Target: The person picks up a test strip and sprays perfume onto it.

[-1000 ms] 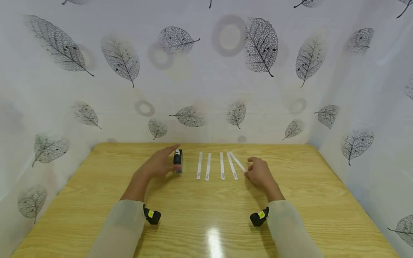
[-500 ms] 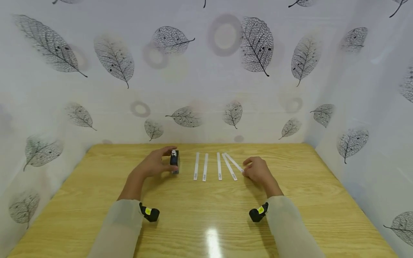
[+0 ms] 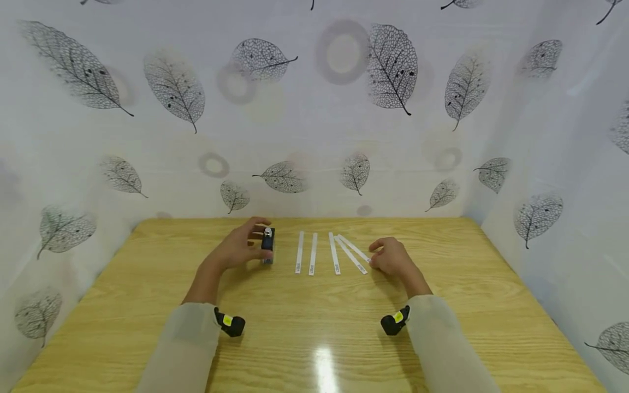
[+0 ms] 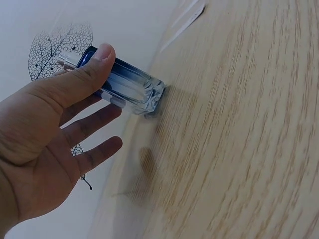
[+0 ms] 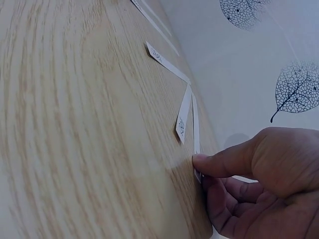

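Observation:
A small perfume bottle (image 3: 267, 240) of blue-to-clear glass with a silver neck is upright at the back of the table. My left hand (image 3: 235, 251) holds it, thumb on the near side and fingers behind; its base is at the tabletop, though contact is unclear. With thumb and forefinger, my right hand (image 3: 393, 257) pinches the near end of the rightmost white paper test strip (image 3: 355, 248). That strip's far end meets a slanted strip (image 3: 351, 255) beside it. In the right wrist view, the pinched strip (image 5: 196, 119) runs away from the thumb, and the neighbouring strips carry small dark print.
Left of the slanted pair lies another strip (image 3: 334, 252), slightly tilted. Two more strips, one inner (image 3: 313, 254) and one outer (image 3: 300, 252), lie nearer the bottle. A leaf-patterned curtain (image 3: 304, 120) borders the wooden table (image 3: 304, 311) at the back and sides.
The pinched strip's far end has shifted left, and the two strips beside it now slant more. My left hand keeps its hold on the bottle; the head view has turned slightly.

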Demonstrator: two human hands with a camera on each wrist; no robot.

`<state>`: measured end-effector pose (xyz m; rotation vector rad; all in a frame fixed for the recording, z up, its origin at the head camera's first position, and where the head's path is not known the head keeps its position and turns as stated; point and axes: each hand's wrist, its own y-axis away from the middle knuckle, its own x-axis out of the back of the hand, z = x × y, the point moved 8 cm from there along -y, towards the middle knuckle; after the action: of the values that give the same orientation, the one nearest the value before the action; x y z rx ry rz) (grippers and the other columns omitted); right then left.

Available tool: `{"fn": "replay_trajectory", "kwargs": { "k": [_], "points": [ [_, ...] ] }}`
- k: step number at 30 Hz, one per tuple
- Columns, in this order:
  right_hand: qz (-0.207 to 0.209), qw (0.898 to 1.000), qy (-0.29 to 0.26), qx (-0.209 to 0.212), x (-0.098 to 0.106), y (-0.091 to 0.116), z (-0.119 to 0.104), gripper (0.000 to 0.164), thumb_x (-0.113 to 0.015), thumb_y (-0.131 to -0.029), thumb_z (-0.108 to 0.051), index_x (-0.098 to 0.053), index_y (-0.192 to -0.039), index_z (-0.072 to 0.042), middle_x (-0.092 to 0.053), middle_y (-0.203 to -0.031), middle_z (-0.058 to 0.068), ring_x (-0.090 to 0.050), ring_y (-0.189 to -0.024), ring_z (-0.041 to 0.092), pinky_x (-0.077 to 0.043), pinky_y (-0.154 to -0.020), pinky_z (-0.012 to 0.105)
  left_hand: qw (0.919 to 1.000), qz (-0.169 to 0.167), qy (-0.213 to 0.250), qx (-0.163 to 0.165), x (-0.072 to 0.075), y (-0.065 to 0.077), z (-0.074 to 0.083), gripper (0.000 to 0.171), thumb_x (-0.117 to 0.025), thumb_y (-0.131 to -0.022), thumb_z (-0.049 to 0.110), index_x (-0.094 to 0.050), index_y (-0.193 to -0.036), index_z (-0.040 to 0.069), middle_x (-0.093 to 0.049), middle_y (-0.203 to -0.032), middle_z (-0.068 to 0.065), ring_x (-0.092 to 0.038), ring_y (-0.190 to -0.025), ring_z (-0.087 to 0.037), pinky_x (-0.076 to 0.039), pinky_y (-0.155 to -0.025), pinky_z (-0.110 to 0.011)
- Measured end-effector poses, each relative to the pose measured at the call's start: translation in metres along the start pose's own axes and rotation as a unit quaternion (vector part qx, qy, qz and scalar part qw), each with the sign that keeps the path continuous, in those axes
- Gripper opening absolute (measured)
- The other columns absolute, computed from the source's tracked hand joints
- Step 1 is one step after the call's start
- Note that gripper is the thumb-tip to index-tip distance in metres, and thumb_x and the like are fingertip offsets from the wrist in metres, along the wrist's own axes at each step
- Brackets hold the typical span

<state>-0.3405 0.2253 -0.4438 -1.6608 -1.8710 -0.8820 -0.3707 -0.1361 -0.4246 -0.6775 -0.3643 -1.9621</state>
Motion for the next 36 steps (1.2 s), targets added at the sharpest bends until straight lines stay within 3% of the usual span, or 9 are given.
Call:
{"fn": "replay_trajectory", "kwargs": {
  "k": [10, 20, 29, 36],
  "points": [
    [0.002, 1.000, 0.006, 0.008, 0.000, -0.001, 0.000, 0.033, -0.071, -0.087, 0.001, -0.068, -0.119, 0.005, -0.070, -0.102, 0.017, -0.066, -0.093, 0.028, -0.054, -0.081, 0.043, 0.9997, 0.008, 0.020, -0.015, -0.003, -0.002, 0.002, 0.061, -0.082, -0.090, 0.021, -0.042, -0.136, 0.018, -0.050, -0.147, -0.017, -0.047, -0.137, -0.042, -0.037, -0.112, -0.058],
    [0.007, 0.998, 0.050, 0.025, 0.000, -0.001, -0.006, 0.022, -0.075, -0.086, 0.001, -0.073, -0.108, 0.002, -0.071, -0.095, 0.013, -0.067, -0.088, 0.025, -0.055, -0.078, 0.041, 0.9971, 0.031, 0.053, -0.045, -0.004, -0.004, 0.008, 0.065, -0.082, -0.090, 0.025, -0.040, -0.139, 0.016, -0.053, -0.136, -0.019, -0.056, -0.127, -0.041, -0.044, -0.108, -0.055],
    [-0.002, 0.998, 0.055, 0.044, 0.000, -0.001, -0.005, 0.015, -0.075, -0.088, 0.001, -0.072, -0.103, -0.001, -0.071, -0.094, 0.010, -0.066, -0.088, 0.024, -0.055, -0.081, 0.042, 0.9895, 0.072, 0.081, -0.095, 0.005, -0.004, 0.031, 0.058, -0.075, -0.096, 0.024, -0.040, -0.142, 0.030, -0.048, -0.139, -0.020, -0.058, -0.124, -0.037, -0.055, -0.095, -0.050],
    [-0.008, 0.997, 0.055, 0.052, 0.001, -0.001, -0.006, 0.015, -0.073, -0.089, 0.002, -0.072, -0.104, 0.000, -0.072, -0.094, 0.010, -0.068, -0.088, 0.025, -0.056, -0.079, 0.042, 0.9798, 0.094, 0.134, -0.115, 0.013, -0.003, 0.041, 0.060, -0.070, -0.100, 0.015, -0.043, -0.152, 0.028, -0.040, -0.150, -0.022, -0.052, -0.129, -0.041, -0.059, -0.085, -0.043]
  ]
}}
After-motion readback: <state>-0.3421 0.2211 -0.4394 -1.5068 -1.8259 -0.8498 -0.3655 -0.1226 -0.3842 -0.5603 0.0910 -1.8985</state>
